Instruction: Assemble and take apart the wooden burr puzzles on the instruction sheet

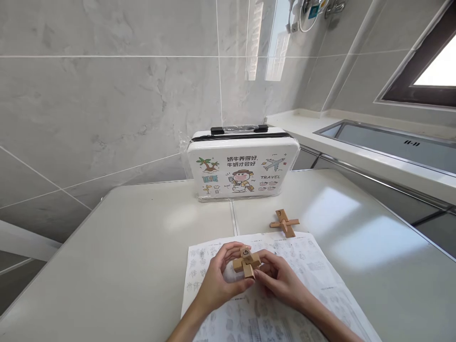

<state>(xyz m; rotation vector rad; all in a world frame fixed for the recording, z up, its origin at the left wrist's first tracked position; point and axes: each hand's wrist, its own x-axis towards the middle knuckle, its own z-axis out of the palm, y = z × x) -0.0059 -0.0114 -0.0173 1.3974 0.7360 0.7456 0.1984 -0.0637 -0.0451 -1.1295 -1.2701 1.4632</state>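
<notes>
Grip closed: left hand [216, 281] and right hand [280, 279] pinch one wooden cross puzzle [246, 264] between them over one printed sheet [315, 270]; a second cross puzzle [284, 223] lies apart on the desk [142, 237].

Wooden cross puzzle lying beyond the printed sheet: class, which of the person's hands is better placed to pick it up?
Probably the right hand. The loose wooden cross puzzle lies just ahead of it, right of centre; the left hand is farther away. Both hands grip a second light wooden cross puzzle.

You've got tan wood puzzle crosses [246, 263] on a white tabletop [142, 237]. The white case [242, 166] has cartoon travel prints; the sheet [306, 266] has grey diagrams.
</notes>
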